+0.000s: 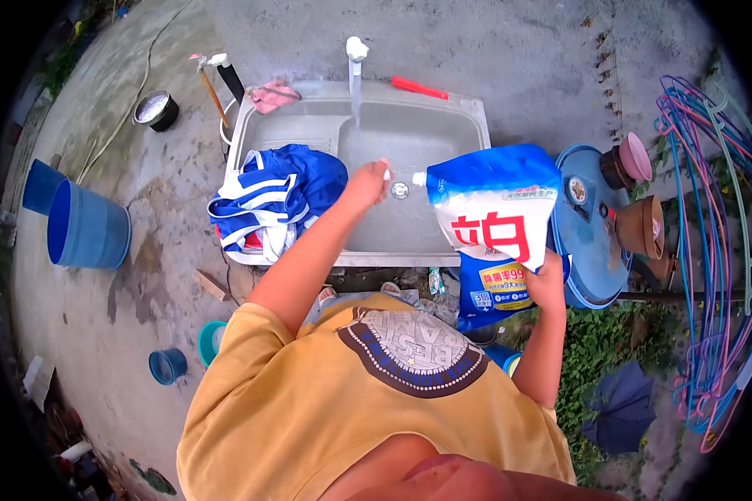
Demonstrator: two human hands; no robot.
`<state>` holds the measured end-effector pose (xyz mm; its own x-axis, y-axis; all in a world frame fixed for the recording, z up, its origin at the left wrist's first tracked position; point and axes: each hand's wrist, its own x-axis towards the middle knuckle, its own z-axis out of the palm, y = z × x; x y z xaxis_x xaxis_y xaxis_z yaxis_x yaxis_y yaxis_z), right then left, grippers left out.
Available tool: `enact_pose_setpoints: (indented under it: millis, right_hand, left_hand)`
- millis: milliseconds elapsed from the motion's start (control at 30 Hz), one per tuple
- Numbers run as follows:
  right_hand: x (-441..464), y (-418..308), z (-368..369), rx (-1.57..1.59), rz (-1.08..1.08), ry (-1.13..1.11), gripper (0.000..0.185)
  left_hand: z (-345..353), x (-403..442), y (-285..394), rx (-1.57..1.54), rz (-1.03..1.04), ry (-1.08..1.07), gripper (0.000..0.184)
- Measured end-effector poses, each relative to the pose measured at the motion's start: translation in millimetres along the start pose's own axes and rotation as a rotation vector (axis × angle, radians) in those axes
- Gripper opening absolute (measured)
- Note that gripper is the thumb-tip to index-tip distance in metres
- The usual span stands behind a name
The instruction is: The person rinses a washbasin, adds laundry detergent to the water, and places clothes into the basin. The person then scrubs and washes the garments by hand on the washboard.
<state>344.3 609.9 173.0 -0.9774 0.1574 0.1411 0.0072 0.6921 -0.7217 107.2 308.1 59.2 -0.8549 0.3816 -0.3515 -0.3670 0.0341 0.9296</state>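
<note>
Pouch (495, 200) tilts, gripped by right hand (546, 282), while outstretched left hand (368, 184) pinches a white object (387, 174).

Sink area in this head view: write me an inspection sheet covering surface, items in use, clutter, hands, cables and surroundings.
Surface: grey sink, drain visible, tap behind.
Job's things: blue-and-white pouch, tilted, its spout pointing left over the sink; clothing heaped over the sink's left part.
Clutter: pink cloth at the rear left corner; red item along the rear edge.
Hands: left hand pinches a small white piece; right hand grips the pouch.
Cables: thin pale line on the ground, hose or cord unclear.
Surroundings: blue bucket left; blue barrel and hangers right.
</note>
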Motion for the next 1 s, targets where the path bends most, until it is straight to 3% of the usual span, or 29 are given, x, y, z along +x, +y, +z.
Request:
enact_pose_setpoints:
  millis: [167, 267, 367, 667, 800, 1000]
  right_hand:
    - [34, -5, 26, -0.530, -0.028, -0.181, 0.049]
    - [57, 22, 67, -0.707, 0.024, -0.303, 0.041]
    - [63, 49, 96, -0.692, 0.153, -0.246, 0.036]
    - [87, 66, 111, -0.658, 0.217, -0.332, 0.036]
    - [82, 69, 110, -0.587, 0.329, -0.224, 0.039]
    - [68, 97, 114, -0.592, 0.330, -0.140, 0.037]
  left_hand:
    - [-23, -12, -16, -0.020, -0.040, 0.038, 0.046]
    - [-34, -28, -42, -0.003, -0.079, 0.013, 0.046]
    - [-54, -43, -66, -0.019, -0.167, 0.063, 0.045]
    - [-67, -66, -90, -0.043, -0.210, 0.100, 0.046]
    - [-67, -74, -88, -0.032, -0.200, 0.086, 0.048]
    - [-71, -69, -96, -0.008, -0.254, 0.104, 0.047]
